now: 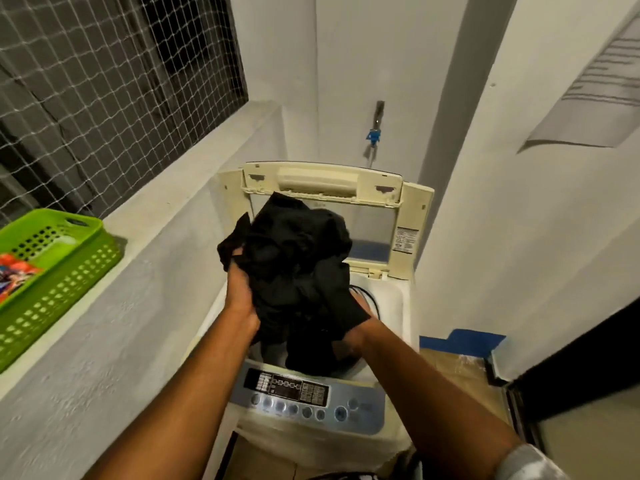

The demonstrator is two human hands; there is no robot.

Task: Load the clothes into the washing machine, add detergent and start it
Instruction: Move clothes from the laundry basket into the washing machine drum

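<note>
A bundle of black clothes (294, 271) hangs over the open drum of a cream top-loading washing machine (398, 306). My left hand (240, 289) grips the bundle's left side. My right hand (353, 336) holds it from the lower right, mostly covered by the cloth. The machine's lid (322, 188) stands upright at the back. Its blue control panel (304, 400) with round buttons lies nearest me. The inside of the drum is hidden by the clothes. A colourful packet (15, 275), possibly detergent, lies in a green basket (65, 268) on the left ledge.
A concrete ledge (166, 181) runs along the left under a netted window (104, 81). A tap with a blue fitting (374, 135) is on the wall behind the machine. White walls close in on the right, with a dark door edge (571, 368) at lower right.
</note>
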